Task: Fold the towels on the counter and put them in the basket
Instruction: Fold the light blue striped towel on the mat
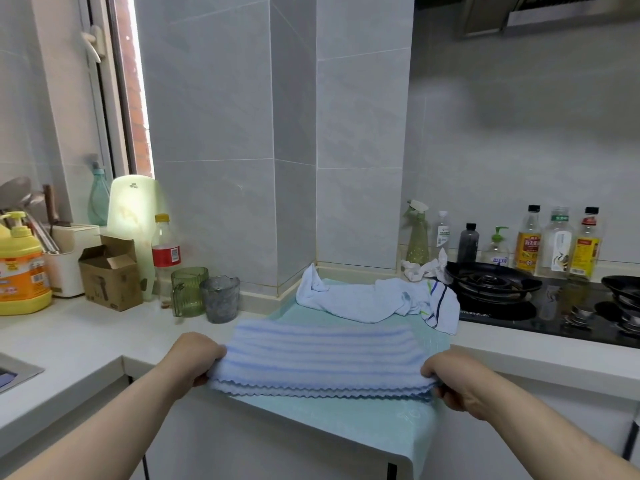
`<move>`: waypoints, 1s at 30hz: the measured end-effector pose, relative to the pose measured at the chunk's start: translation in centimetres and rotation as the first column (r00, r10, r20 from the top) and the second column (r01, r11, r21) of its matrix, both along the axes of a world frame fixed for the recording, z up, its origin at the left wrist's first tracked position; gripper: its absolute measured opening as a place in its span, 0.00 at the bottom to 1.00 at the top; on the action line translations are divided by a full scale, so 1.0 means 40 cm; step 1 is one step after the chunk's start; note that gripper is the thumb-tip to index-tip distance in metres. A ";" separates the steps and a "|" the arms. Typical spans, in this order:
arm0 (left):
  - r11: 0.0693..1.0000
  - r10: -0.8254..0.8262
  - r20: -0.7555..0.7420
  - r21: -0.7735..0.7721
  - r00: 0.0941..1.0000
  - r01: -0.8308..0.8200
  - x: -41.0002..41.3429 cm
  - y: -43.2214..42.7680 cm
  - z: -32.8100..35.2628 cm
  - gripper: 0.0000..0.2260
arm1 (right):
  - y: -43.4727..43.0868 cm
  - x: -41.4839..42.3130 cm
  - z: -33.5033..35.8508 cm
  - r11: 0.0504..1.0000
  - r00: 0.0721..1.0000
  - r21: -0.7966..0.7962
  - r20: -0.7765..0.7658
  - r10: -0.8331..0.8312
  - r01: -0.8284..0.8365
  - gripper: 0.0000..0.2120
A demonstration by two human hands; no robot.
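Both hands were clenched on the blue striped towel (322, 355): the left hand (199, 358) gripped its near left corner and the right hand (450, 382) its near right corner, with fingers curled under the scalloped edge and thumbs on top. That towel lay at the front of the worktop (69, 341). Several layers showed along its near edge, so it looked to be doubled over at least once. It rested on a pale green cloth (381, 424) that was spread flat beneath it and hung down over the worktop's front edge. Behind it, nearer the wall, a white towel (353, 299) lay crumpled, touching a second bunched towel with dark stripes (441, 306) just beside the stove (491, 282). No basket was in view. By my reading, the fold of the striped towel was the step in hand, about midway, and the other cloths were not yet begun. The next move would probably call for bringing one held end across to the other, or carrying both corners toward the far edge, with the stacked layers kept lined up so they did not slide apart, then pressing the towel flat. Soft terry would likely sag between the hands, so a low lift seemed wise. A green cup (188, 291) and a grey cup (220, 297) stood near the towel's left end.
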State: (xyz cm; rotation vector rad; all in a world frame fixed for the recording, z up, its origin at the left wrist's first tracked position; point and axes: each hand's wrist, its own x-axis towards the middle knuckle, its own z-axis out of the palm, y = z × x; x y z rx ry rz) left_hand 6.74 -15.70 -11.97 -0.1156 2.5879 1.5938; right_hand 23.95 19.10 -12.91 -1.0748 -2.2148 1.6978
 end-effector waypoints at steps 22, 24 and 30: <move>0.931 -0.320 0.075 0.209 0.944 0.299 -0.114 0.055 -0.010 0.21 | 0.047 -0.154 0.001 0.978 0.973 0.049 -0.107 0.205 -0.201 0.18; 0.931 -0.322 0.089 0.209 0.943 0.298 -0.125 0.051 -0.022 0.24 | 0.057 -0.160 -0.009 0.977 0.971 -0.001 -0.110 0.211 -0.212 0.22; 0.960 -0.268 0.030 0.097 0.963 0.264 -0.154 0.056 -0.040 0.28 | 0.073 -0.170 -0.041 0.967 0.949 -0.033 -0.199 0.243 -0.254 0.32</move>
